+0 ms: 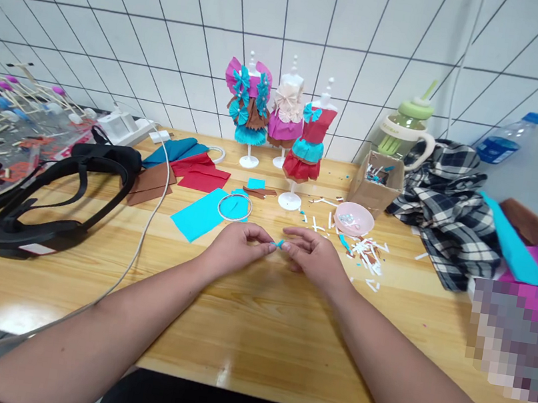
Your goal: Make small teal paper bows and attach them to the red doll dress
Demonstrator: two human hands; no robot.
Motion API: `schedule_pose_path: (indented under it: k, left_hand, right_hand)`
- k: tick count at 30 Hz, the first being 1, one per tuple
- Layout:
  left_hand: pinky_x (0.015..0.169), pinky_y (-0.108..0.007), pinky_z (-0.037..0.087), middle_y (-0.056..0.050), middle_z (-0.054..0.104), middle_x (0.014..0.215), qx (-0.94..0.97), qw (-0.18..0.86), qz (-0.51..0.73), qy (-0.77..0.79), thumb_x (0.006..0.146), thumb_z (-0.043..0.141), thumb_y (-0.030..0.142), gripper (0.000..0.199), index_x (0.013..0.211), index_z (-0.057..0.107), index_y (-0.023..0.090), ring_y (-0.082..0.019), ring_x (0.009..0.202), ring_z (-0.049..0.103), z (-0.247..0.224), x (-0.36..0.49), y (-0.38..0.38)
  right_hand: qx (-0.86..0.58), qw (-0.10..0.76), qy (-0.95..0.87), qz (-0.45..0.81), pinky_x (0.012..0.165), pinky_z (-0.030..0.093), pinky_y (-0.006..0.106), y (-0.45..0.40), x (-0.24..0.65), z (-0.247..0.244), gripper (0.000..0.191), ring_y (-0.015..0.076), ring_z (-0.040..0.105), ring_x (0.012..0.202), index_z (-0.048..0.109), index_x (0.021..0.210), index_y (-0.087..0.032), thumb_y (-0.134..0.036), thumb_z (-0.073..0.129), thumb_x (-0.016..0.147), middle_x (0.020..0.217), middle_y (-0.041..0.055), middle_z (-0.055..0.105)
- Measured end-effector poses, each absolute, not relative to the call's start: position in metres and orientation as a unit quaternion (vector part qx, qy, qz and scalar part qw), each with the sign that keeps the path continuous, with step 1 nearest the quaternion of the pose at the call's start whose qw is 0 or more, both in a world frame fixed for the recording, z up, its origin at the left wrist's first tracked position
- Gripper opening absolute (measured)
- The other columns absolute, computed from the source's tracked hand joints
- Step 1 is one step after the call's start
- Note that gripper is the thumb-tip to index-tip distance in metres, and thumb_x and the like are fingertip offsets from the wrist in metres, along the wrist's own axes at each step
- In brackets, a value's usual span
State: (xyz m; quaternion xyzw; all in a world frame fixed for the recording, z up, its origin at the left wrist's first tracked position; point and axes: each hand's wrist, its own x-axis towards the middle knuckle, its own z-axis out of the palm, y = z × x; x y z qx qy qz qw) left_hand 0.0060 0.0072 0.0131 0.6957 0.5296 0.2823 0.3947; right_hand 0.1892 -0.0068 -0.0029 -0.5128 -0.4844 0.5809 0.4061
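Between my two hands is a tiny blue paper piece (279, 244), pinched at its ends over the middle of the table. My left hand (241, 246) grips it with thumb and fingertips. On the other side, my right hand (314, 257) holds it the same way. Just beyond stands a small dress form (307, 147) in a red top with a blue bow and a layered blue and red skirt. Left of it, a roll of tape (233, 218) lies on blue paper sheets (196, 213). A pink bowl (356, 208) with small white bits sits to the right.
Two more dressed forms, one with blue bows (250, 108) and one with a cream top (289, 107), stand behind. White paper strips (368, 253) litter the right side near a cardboard box (375, 194). A black headset (62, 197) and white cable (142, 236) occupy the left.
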Motion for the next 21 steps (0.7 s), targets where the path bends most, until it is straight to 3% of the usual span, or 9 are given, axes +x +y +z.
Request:
schedule_pose_path:
  k: [3, 8, 12, 16, 21]
  left_hand:
    - [0.064, -0.027, 0.047, -0.004, 0.073, 0.076, 0.68, 0.437, 0.269, 0.525, 0.072, 0.067, 0.043, 0.028, 0.078, 0.071, 0.017, -0.019, 0.072, 0.065, 0.015, 0.005, 0.007]
    - [0.068, -0.028, 0.048, -0.003, 0.072, 0.08, 0.709, 0.408, 0.241, 0.522, 0.075, 0.065, 0.045, 0.029, 0.08, 0.071, 0.017, -0.019, 0.076, 0.065, 0.012, 0.001, 0.01]
    - [0.079, -0.032, 0.047, -0.003, 0.072, 0.086, 0.77, 0.283, 0.249, 0.515, 0.078, 0.064, 0.039, 0.02, 0.081, 0.072, 0.02, -0.02, 0.086, 0.064, 0.009, -0.008, 0.018]
    - [0.085, -0.037, 0.043, -0.004, 0.07, 0.088, 0.871, 0.121, 0.205, 0.431, 0.08, 0.062, 0.028, 0.013, 0.085, 0.073, 0.024, -0.022, 0.092, 0.06, 0.006, -0.011, 0.021]
    - [0.087, -0.034, 0.045, -0.002, 0.069, 0.096, 0.896, 0.105, 0.179, 0.393, 0.074, 0.053, 0.01, 0.033, 0.097, 0.071, 0.025, -0.02, 0.095, 0.06, 0.013, -0.014, 0.017]
  right_hand:
    - [-0.526, 0.39, -0.483, 0.582, 0.047, 0.047, 0.023, -0.006, 0.193, 0.0, 0.031, 0.0111, 0.054, 0.058, 0.067, 0.087, -0.019, -0.04, 0.073, 0.065, 0.076, 0.0018, 0.065]
    - [-0.527, 0.375, -0.521, 0.557, 0.04, 0.04, 0.021, -0.003, 0.194, -0.003, 0.024, 0.0086, 0.045, 0.048, 0.062, 0.075, -0.019, -0.041, 0.068, 0.068, 0.062, -0.0029, 0.058]
    - [-0.545, 0.378, -0.601, 0.446, 0.05, 0.042, 0.023, 0.0, 0.197, -0.008, 0.013, 0.0089, 0.048, 0.051, 0.063, 0.08, -0.019, -0.03, 0.061, 0.074, 0.069, -0.0015, 0.062]
    - [-0.563, 0.357, -0.686, 0.292, 0.065, 0.044, 0.026, -0.001, 0.199, -0.01, 0.03, 0.0107, 0.054, 0.062, 0.065, 0.098, -0.022, -0.011, 0.053, 0.072, 0.087, -0.0002, 0.068]
    - [-0.547, 0.325, -0.731, 0.246, 0.071, 0.044, 0.028, -0.003, 0.198, -0.009, 0.027, 0.0147, 0.057, 0.076, 0.068, 0.089, -0.022, -0.008, 0.051, 0.074, 0.091, 0.0011, 0.069]
